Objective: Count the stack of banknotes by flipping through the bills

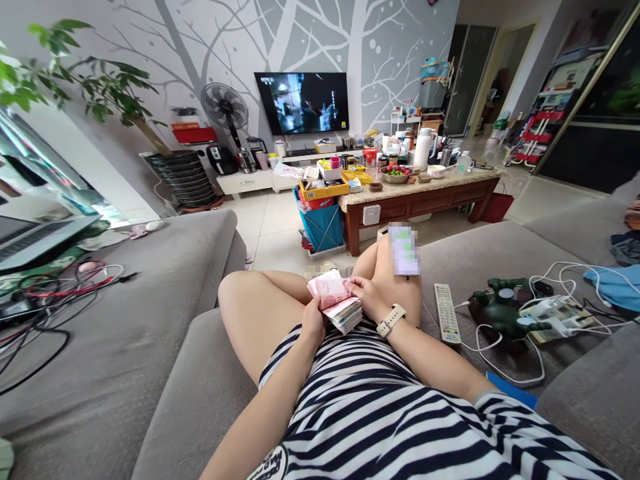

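Observation:
A thick stack of pink and white banknotes [332,295] is held over my lap, between both hands. My left hand [313,320] grips the stack along its left side, with the thumb near the top notes. At the upper right, the fingers of my right hand [364,293] pinch the edge of a top pink note. Below the pink notes, paler edges of the stack show at the front. A cream-coloured watch [391,321] is on my right wrist. A phone [404,250] with a blurred screen rests on my right leg.
On the sofa to my right lie a remote control [447,313], a dark green figure [505,313] and a power strip [555,317] with white cables. Tangled cables [55,293] and a laptop [43,243] are at left. Ahead stands a crowded coffee table [420,200].

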### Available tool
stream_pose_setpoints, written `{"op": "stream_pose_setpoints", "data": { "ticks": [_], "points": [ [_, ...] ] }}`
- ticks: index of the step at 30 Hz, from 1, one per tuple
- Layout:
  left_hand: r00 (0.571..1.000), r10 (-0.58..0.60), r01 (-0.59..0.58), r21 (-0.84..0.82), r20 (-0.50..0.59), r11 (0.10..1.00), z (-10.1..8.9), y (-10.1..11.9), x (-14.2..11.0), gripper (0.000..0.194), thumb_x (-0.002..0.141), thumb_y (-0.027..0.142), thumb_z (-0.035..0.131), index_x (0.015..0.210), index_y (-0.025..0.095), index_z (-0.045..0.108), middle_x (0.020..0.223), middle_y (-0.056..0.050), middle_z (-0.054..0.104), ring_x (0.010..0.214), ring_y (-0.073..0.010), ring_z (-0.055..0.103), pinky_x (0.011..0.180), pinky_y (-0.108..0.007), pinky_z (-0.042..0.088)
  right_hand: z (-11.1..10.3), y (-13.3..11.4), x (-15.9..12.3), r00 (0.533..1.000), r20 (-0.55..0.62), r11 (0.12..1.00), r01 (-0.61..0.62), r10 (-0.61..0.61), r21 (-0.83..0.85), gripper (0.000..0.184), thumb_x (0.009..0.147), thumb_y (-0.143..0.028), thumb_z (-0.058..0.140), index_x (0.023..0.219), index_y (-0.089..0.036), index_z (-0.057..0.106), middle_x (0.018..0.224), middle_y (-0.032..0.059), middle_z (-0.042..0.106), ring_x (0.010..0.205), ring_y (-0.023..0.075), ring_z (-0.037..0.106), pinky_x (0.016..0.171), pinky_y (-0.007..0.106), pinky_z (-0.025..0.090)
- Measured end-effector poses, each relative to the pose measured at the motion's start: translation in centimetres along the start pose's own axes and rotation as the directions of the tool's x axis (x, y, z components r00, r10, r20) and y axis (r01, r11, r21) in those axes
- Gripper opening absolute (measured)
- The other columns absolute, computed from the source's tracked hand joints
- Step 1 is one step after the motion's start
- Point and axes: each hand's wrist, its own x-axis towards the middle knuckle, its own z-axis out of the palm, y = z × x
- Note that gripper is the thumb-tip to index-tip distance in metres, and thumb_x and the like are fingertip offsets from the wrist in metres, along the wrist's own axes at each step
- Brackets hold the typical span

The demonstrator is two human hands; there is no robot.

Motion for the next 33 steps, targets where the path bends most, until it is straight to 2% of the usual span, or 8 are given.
{"op": "stream_pose_setpoints", "data": {
  "ticks": [10, 17, 33],
  "points": [
    [0.998, -0.012, 0.012, -0.003, 0.056, 1.0, 0.01, -0.06, 0.07, 0.028, 0.083, 0.028, 0.052, 0.095, 0.009, 0.07, 0.093, -0.014, 0.072, 0.093, -0.0265, 0.068, 0.087, -0.039, 0.053, -0.07, -0.23, -0.01, 1.0, 0.002, 1.0, -0.002, 0.002, -0.015, 0.032, 0.069, -0.048, 0.068, 0.074, -0.017, 0.061, 0.063, 0.0001, 0.055, 0.069, 0.0162, 0.047, 0.063, 0.028, 0.037],
    [0.999, -0.015, 0.015, 0.004, 0.035, 1.0, -0.21, -0.16, 0.31, 0.027, 0.083, 0.028, 0.054, 0.095, 0.01, 0.07, 0.093, -0.014, 0.072, 0.094, -0.0277, 0.067, 0.087, -0.042, 0.053, -0.04, -0.13, -0.07, 1.0, -0.007, 1.0, 0.005, -0.005, -0.003, 0.032, 0.07, -0.049, 0.067, 0.073, -0.018, 0.06, 0.064, 0.0003, 0.055, 0.068, 0.0162, 0.047, 0.063, 0.028, 0.037],
    [0.998, -0.012, 0.013, -0.013, 0.067, 1.0, -0.35, -0.12, 0.36, 0.027, 0.081, 0.027, 0.055, 0.096, 0.01, 0.069, 0.092, -0.013, 0.072, 0.093, -0.0279, 0.067, 0.087, -0.042, 0.053, 0.26, -0.02, -0.24, 0.999, -0.017, 0.998, 0.048, -0.047, 0.052, 0.036, 0.07, -0.052, 0.065, 0.067, -0.018, 0.055, 0.063, -0.0013, 0.051, 0.062, 0.0131, 0.043, 0.06, 0.026, 0.035]
  ]
}}
